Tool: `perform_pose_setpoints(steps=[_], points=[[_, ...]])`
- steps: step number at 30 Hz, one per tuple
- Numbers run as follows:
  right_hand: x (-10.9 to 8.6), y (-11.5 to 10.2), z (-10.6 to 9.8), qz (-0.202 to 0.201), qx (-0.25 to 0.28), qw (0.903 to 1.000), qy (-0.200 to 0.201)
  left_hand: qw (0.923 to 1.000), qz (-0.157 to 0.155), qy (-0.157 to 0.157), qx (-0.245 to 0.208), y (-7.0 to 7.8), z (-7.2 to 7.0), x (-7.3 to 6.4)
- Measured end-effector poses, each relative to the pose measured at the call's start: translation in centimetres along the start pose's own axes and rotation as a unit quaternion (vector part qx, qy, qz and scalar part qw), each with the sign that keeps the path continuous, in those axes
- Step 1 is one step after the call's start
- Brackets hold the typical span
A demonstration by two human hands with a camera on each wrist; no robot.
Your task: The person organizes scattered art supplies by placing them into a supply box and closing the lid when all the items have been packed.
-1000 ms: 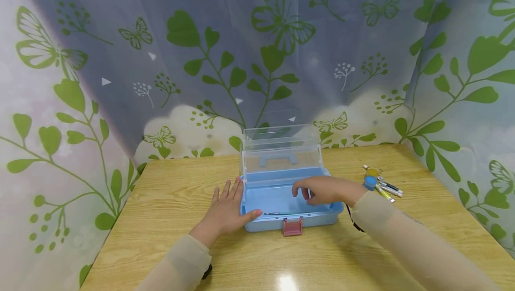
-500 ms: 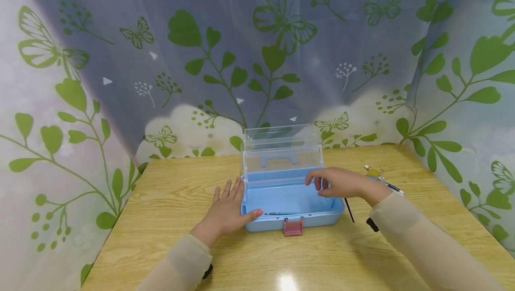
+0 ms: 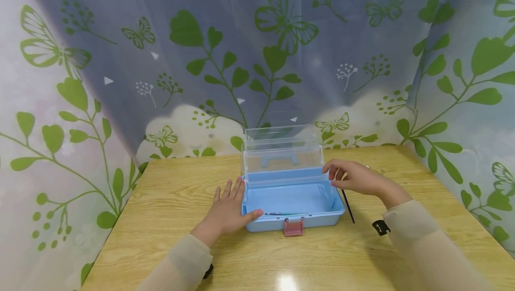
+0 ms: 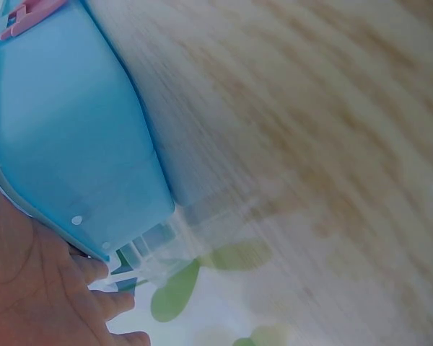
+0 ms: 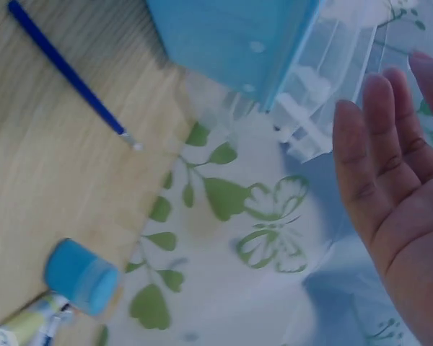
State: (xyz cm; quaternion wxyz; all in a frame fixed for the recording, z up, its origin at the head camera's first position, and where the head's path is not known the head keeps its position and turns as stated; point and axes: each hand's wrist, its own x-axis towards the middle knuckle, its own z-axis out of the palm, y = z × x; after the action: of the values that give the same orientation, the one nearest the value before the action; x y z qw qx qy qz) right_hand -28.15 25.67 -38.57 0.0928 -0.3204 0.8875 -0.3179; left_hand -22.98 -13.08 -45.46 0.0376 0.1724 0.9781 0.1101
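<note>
While the blue storage box (image 3: 265,226) stands lid-up, a thin paintbrush (image 3: 287,213) lies inside at 6 o'clock; left hand (image 3: 229,210) spread against 9 o'clock, right hand (image 3: 358,178) relaxed, empty, at 2.

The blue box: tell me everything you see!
The blue box looks like plastic, with a pink latch in front and a clear lid with a blue handle, open at the back. It sits upright on the wooden table. A thin stick lies inside along the front. The left hand touches its left side; I can't tell if the right hand, by its right end, touches it.
</note>
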Motion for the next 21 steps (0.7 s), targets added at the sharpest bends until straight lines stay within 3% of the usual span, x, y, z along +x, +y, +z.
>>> perform_pose_setpoints(steps=[11,21], points=[[-0.5,3.7,0.6,0.039,0.073,0.9927,0.087,1.0000,-0.003,-0.001,0.006,0.2,0.1,0.1],[-0.4,6.5,1.7,0.068,0.100,0.9866,0.109,1.0000,-0.005,-0.002,0.002,0.3,-0.1,0.0]])
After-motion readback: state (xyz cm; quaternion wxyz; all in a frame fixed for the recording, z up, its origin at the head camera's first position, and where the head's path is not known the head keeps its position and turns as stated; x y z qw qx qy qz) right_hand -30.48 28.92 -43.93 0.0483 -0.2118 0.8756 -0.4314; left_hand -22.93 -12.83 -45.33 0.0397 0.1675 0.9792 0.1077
